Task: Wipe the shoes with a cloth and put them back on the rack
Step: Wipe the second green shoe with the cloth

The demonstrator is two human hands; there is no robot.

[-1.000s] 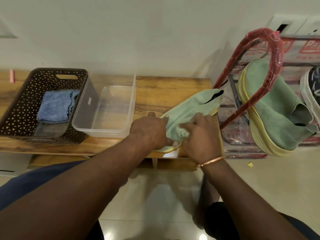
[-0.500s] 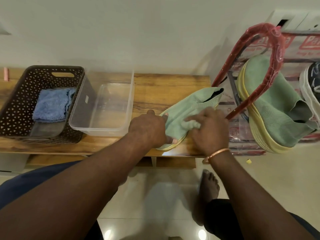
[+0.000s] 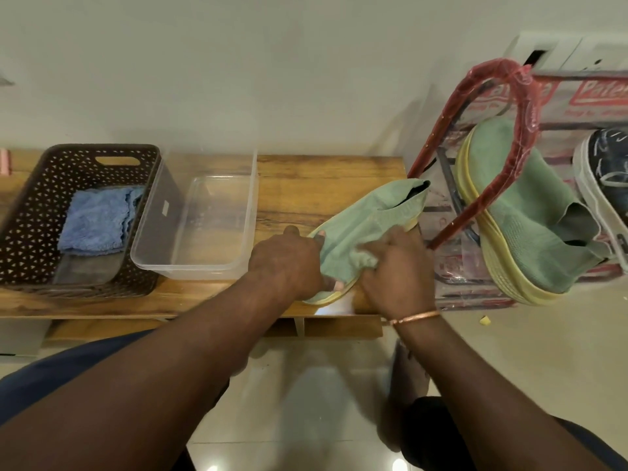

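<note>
A pale green knit shoe [image 3: 380,209] with a yellow sole lies on the wooden bench [image 3: 323,178], its opening toward the rack. My left hand [image 3: 289,263] grips its toe end, thumb over the upper. My right hand [image 3: 397,266] holds a bunched light green cloth [image 3: 353,263] and presses it against the side of the shoe. The matching green shoe [image 3: 530,212] leans on the red-framed rack [image 3: 523,83] at the right, next to a dark shoe [image 3: 608,171] with a white sole.
A brown perforated basket [image 3: 30,212] at the bench's left holds a folded blue cloth [image 3: 95,222]. A clear plastic container [image 3: 190,266] stands between the basket and my hands. Tiled floor lies below the bench, with a small yellow scrap [image 3: 485,320] on it.
My right hand rubbed the cloth up the shoe toward the heel, then back down toward the toe. My left hand kept its grip on the toe.
</note>
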